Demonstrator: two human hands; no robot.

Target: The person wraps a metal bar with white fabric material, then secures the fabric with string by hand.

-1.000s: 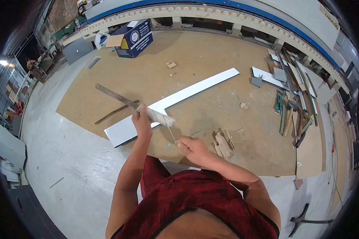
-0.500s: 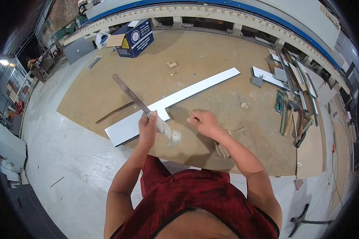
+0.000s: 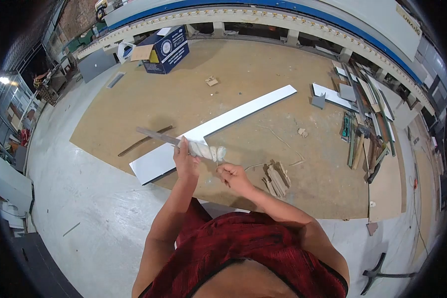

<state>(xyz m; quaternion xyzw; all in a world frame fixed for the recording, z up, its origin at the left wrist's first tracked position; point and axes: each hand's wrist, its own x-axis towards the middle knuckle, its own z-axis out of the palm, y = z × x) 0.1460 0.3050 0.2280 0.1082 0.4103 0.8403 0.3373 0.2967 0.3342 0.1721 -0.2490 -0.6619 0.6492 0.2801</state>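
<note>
My left hand is closed around the pale wrapped handle of a long flat metal bar. The wrapping looks like whitish cloth or cord wound in a spiral, and its loose end lies to the right. Just below that end, my right hand is closed in a pinch on a thin strand of cord that runs up to the handle. Under the bar lies a white T-shaped or stepped board. A dark narrow strip rests beside it on the left.
Torn cardboard lies right of my hands on the brown table, with thin cord near it. A hammer, tools and strips are piled at the right. A blue box stands at the back by a long machine.
My right hand has moved left and down, close to the wrapped end. The bar has swung from a steep slant to nearly level, and its far end has dropped.
</note>
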